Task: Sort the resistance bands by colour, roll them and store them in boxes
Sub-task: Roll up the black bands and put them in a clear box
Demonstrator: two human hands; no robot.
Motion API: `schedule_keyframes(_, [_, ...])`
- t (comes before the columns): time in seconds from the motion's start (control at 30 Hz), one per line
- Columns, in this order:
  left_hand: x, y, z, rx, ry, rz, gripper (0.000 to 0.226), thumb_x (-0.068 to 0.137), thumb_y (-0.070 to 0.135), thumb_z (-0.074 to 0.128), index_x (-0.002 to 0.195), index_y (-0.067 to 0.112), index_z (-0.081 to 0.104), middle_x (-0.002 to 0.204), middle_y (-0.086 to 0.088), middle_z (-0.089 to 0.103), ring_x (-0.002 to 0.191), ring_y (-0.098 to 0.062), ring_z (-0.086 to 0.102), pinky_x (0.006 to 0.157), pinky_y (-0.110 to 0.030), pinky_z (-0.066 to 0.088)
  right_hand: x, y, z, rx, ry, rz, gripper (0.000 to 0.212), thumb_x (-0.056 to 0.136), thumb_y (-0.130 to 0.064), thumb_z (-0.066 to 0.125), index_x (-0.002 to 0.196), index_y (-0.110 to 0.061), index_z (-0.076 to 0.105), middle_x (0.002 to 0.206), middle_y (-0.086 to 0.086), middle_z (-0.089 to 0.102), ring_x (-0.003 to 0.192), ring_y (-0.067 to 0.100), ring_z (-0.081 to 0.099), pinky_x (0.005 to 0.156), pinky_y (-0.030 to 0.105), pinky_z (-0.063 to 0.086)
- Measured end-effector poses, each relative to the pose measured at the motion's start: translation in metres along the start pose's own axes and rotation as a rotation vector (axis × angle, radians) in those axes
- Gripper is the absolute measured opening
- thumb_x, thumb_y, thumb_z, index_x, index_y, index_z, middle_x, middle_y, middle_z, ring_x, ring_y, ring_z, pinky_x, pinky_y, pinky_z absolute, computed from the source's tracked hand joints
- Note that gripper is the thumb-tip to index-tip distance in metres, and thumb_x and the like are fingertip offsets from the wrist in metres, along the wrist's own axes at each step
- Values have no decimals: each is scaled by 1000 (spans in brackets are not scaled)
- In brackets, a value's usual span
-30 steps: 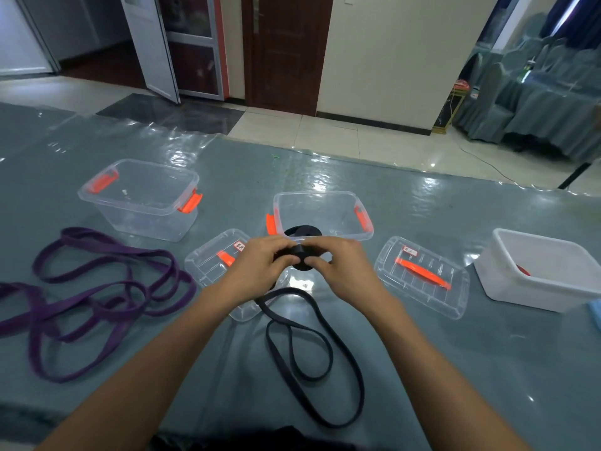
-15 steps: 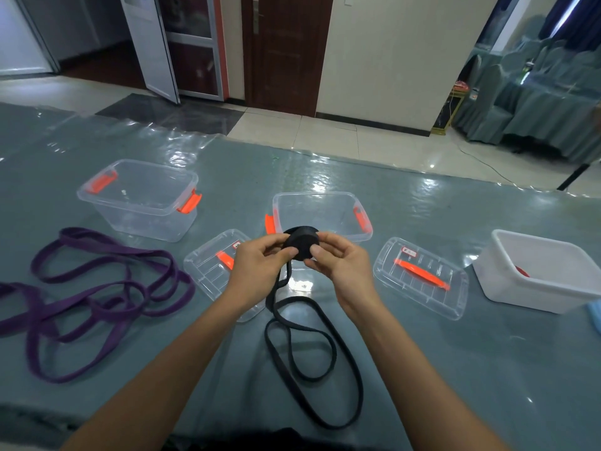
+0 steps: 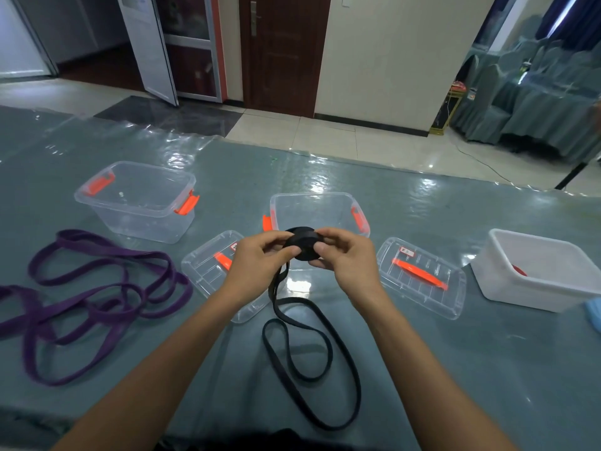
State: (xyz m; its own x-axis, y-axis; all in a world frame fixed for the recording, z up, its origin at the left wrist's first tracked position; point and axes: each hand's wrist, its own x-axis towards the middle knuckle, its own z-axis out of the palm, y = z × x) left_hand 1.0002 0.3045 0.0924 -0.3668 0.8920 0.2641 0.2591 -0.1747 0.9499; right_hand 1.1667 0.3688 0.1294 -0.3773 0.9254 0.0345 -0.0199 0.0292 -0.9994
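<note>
Fingers of the left hand (image 3: 260,262) and right hand (image 3: 344,262) pinch the rolled part of the black band (image 3: 302,244) from either side, held above the table (image 3: 455,369) just before the middle clear box (image 3: 320,209). Its loose tail hangs down and loops on the table. Well left lie the purple bands (image 3: 97,297), seemingly tangled.

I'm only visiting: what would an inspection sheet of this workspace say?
Surface: grey table under a shiny, wrinkled clear sheet.
Job's things: black rubber resistance band, partly rolled, tail looping on the table; purple resistance bands loose at left; clear plastic boxes with orange latches; clear lids lying off.
Clutter: white plastic tub; blue item, cut off at the edge.
Hands: left hand and right hand both pinch the roll.
Cables: thin cord on the floor.
Surroundings: brown wooden door, covered chairs.
</note>
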Motion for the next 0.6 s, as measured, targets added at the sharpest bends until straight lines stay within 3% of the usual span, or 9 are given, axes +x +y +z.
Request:
schedule_keyframes(0.07, [-1, 0, 2, -71, 12, -35, 27, 86, 9, 77, 102, 31, 76, 94, 8, 79, 90, -11, 75, 84, -22, 56, -2, 2, 2, 170, 25, 87, 22, 91, 10, 61, 107, -4, 70, 99, 15, 76, 92, 29, 75, 73, 30, 62])
schedule_keyframes(0.17, [0, -1, 1, -31, 36, -28, 28, 87, 8, 75, 100, 33, 76, 92, 7, 79, 90, -14, 75, 85, -23, 56, -7, 7, 7, 266, 35, 120, 23, 92, 8, 62, 104, -9, 70, 99, 11, 77, 97, 30, 74, 76, 31, 62])
schedule_keyframes(0.23, [2, -3, -1, 89, 11, 16, 24, 87, 8, 75, 100, 28, 77, 89, 9, 77, 85, -9, 72, 80, -17, 52, -7, 9, 7, 18, 34, -12, 25, 91, 3, 65, 110, -13, 70, 104, 6, 76, 102, 24, 72, 82, 33, 61])
schedule_keyframes(0.33, [7, -2, -7, 278, -77, 104, 21, 87, 10, 76, 104, 22, 78, 91, 12, 75, 85, -4, 69, 80, -16, 49, -4, 6, -3, -566, -82, -376, 34, 89, -6, 69, 120, -19, 69, 114, -6, 71, 106, 6, 64, 90, 30, 55])
schedule_keyframes(0.4, [10, 1, -8, 316, -128, 121, 19, 88, 14, 76, 105, 21, 77, 92, 12, 75, 87, -7, 70, 80, -21, 52, -1, 3, -7, -704, -151, -464, 34, 89, -4, 68, 120, -18, 70, 113, -7, 70, 104, 3, 60, 91, 30, 54])
schedule_keyframes(0.5, [10, 5, -4, 199, -77, 72, 19, 87, 17, 77, 103, 27, 78, 89, 13, 76, 84, -7, 71, 77, -16, 51, 2, 1, -10, -529, -52, -362, 32, 86, 0, 70, 113, -16, 75, 107, -12, 73, 101, 3, 65, 90, 30, 56])
schedule_keyframes(0.6, [8, 8, 2, -16, 15, 9, 28, 86, 13, 77, 97, 38, 77, 92, 11, 78, 88, -9, 74, 80, -15, 53, 3, 2, -8, -156, 27, -156, 29, 85, 6, 70, 108, -12, 75, 93, -22, 75, 98, 12, 72, 75, 29, 62])
